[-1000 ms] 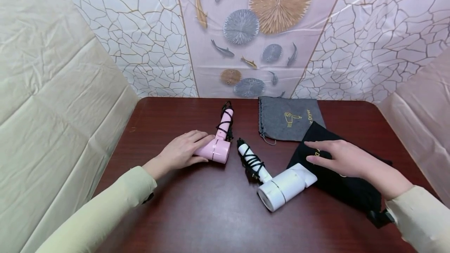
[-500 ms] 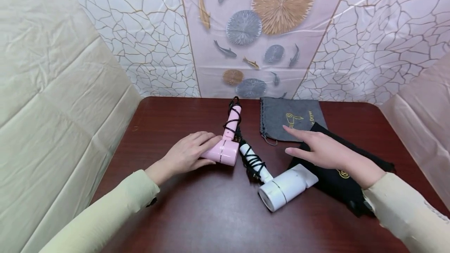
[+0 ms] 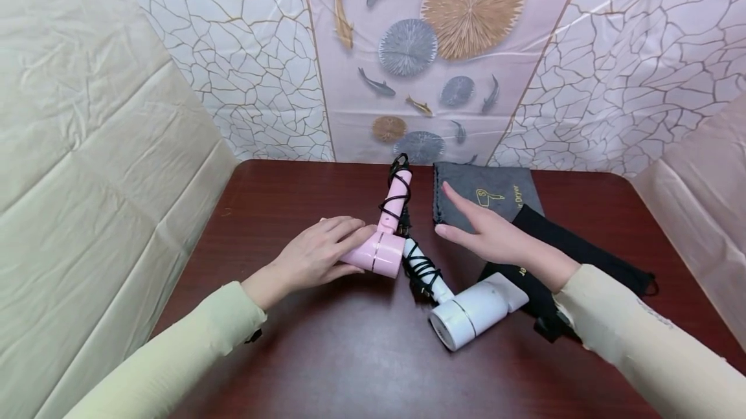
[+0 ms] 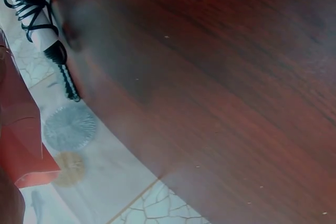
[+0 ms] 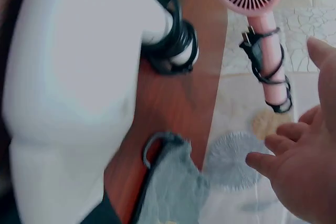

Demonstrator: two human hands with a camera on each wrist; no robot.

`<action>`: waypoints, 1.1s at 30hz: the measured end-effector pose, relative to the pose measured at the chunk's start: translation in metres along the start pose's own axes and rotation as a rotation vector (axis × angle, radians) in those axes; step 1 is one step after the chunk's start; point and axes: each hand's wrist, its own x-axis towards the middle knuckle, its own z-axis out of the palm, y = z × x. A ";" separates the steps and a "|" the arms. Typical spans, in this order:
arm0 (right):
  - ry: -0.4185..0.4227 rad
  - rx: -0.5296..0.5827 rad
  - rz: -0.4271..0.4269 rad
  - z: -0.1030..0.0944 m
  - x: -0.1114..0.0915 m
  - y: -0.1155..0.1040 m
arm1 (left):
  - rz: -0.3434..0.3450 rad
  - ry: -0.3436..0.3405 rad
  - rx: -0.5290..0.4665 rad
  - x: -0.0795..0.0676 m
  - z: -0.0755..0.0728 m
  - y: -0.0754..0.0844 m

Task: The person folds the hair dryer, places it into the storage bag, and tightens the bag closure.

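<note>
My left hand (image 3: 317,254) grips the nozzle end of a pink hair dryer (image 3: 389,254), thumb on the near side and fingers over the top. Black cord winds round its handle, which points to the back. My right hand (image 3: 492,231) hovers with fingers extended and holds nothing, to the right of that handle. Below it a white hair dryer (image 3: 469,315) lies on the table, its cord-wrapped handle end beside the pink barrel. In the right wrist view the pink handle (image 5: 272,59) stands out beyond the spread fingers of my right hand (image 5: 310,166).
A grey drawstring pouch (image 3: 507,187) with a yellow dryer print lies at the table's back edge. Partly under my right forearm is a black bag (image 3: 588,250). The dark red table (image 3: 280,192) meets patterned cloth (image 3: 262,69) at the back.
My left hand has moved the pink hair dryer to the right, up to the white one's handle. My right hand has come left and a little farther back, from over the black bag.
</note>
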 end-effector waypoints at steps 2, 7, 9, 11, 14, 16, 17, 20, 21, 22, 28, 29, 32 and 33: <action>0.016 0.032 0.005 0.003 0.008 -0.003 | 0.010 0.006 0.007 0.004 -0.002 0.002; 0.051 0.137 0.007 0.008 0.023 -0.010 | 0.034 0.012 0.018 0.011 -0.005 0.008; 0.064 0.196 0.011 0.009 0.028 -0.011 | 0.041 0.013 0.015 0.014 -0.006 0.010; 0.081 0.242 0.019 0.010 0.032 -0.011 | 0.051 0.017 0.010 0.015 -0.007 0.011; 0.112 0.308 0.027 0.013 0.038 -0.013 | 0.075 0.026 0.011 0.017 -0.008 0.012; 0.130 0.348 0.030 0.016 0.041 -0.014 | 0.097 0.029 0.019 0.018 -0.008 0.013; 0.140 0.366 0.030 0.018 0.042 -0.016 | 0.108 0.031 0.023 0.018 -0.008 0.014; 0.175 0.382 0.038 0.023 0.044 -0.020 | 0.130 0.035 0.041 0.019 -0.008 0.015; 0.187 0.378 0.033 0.024 0.044 -0.022 | 0.135 0.038 0.046 0.019 -0.009 0.015; 0.201 0.369 0.028 0.025 0.044 -0.024 | 0.138 0.043 0.051 0.019 -0.009 0.015; 0.267 0.349 -0.004 0.031 0.045 -0.035 | 0.181 0.091 0.100 0.018 -0.013 0.017; 0.276 0.352 -0.007 0.033 0.046 -0.036 | 0.191 0.103 0.111 0.017 -0.012 0.018; 0.301 0.361 -0.020 0.037 0.046 -0.038 | 0.224 0.143 0.140 0.015 -0.011 0.020; 0.311 0.370 -0.025 0.038 0.046 -0.038 | 0.233 0.154 0.149 0.014 -0.010 0.021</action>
